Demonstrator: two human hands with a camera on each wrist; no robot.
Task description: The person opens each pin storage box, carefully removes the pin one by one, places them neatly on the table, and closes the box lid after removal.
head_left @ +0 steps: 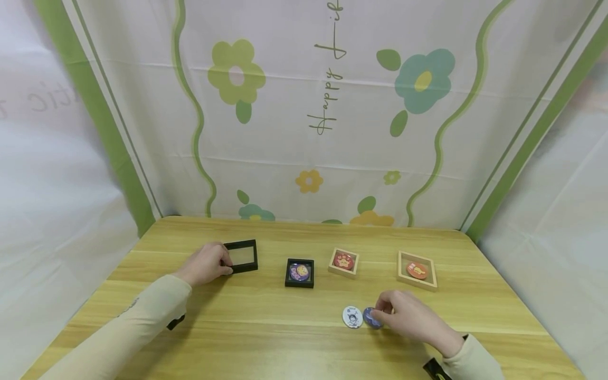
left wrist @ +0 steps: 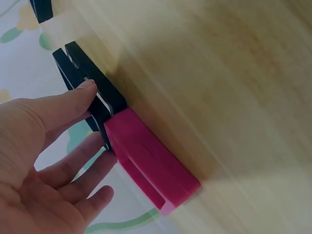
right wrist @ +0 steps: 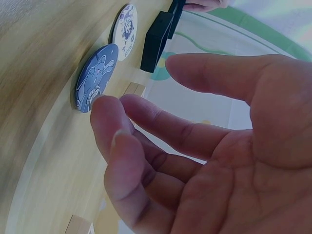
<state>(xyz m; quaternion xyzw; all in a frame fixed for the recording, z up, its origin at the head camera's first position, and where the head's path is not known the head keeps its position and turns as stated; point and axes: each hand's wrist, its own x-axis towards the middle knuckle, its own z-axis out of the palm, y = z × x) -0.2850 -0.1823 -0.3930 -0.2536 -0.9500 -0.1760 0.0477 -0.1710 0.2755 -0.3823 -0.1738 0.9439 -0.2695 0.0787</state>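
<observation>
My left hand (head_left: pixel 206 263) pinches the edge of a black frame (head_left: pixel 255 256) with a clear middle, at the left of the table. In the left wrist view its thumb lies on the frame, and a magenta frame (left wrist: pixel 156 156) sits right beside it; the hand hides that one in the head view. My right hand (head_left: pixel 410 318) is at a round blue badge (head_left: pixel 372 319) with a pale figure, fingers bent and thumb apart from them. One fingertip meets the badge's edge in the right wrist view. A white badge (head_left: pixel 352 317) with a cartoon figure lies next to it.
A small black frame (head_left: pixel 300 284) holds a purple badge (head_left: pixel 299 272). Farther right, two light wooden frames (head_left: pixel 343 271) (head_left: pixel 418 283) hold red and orange badges. Behind the wooden table (head_left: pixel 266 338) hangs a flowered cloth (head_left: pixel 285 142), with white cloth at both sides.
</observation>
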